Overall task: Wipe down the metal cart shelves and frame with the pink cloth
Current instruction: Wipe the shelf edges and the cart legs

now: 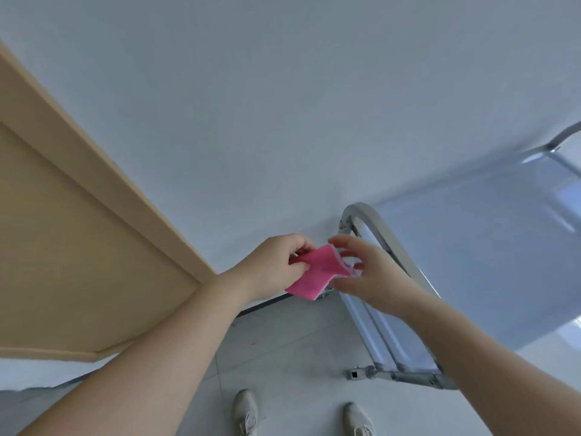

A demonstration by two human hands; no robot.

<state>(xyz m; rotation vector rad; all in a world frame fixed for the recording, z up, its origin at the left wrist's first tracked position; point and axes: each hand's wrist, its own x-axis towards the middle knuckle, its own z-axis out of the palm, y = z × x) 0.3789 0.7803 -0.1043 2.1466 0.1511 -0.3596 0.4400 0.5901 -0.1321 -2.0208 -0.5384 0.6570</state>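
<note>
Plain pale wall [283, 105] evenly lit, 1 light wooden door [63, 231] seen at left, grey tiled floor [283, 341] below.

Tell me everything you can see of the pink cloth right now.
The bright pink cloth is small and soft, microfibre by its look, with a paler right edge. It is held in the air, bent over, in front of the rounded metal cart frame; whether it touches the frame is unclear. The left hand pinches its left side; the right hand pinches its right edge. Its lower corner hangs free.
</note>
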